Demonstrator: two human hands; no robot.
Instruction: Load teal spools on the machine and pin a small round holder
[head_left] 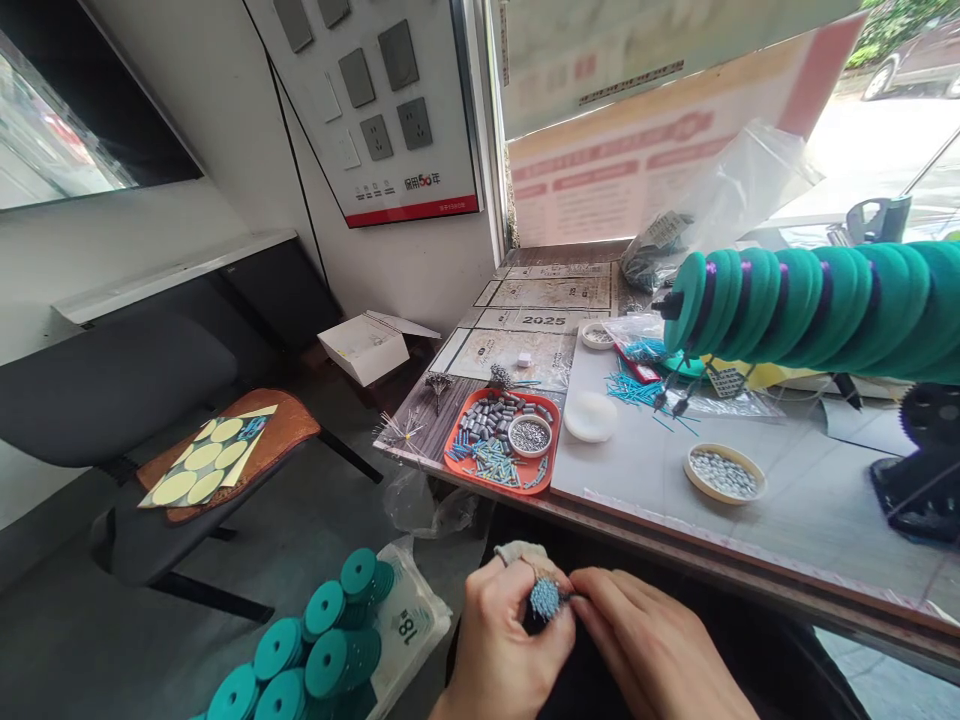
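Low in front of the table edge, my left hand (499,630) is closed around a bundle of thin blue sticks (545,598), their ends facing up. A beige wrap (523,551) covers one of its fingers. My right hand (645,630) meets it from the right, thumb and finger pinched beside the bundle. A small dark piece shows between those fingertips, too small to name. Above the hands, an orange tray (454,425) holds grey cylinders (491,415), blue and pale sticks (495,463) and a round dish of small metal balls (529,435).
A dish of silvery pellets (724,473), a white round lid (590,416) and loose blue sticks (634,388) lie on the table. A rod of green discs (817,305) juts over its right side. Green disc stacks (343,662) stand lower left, near a chair (112,390).
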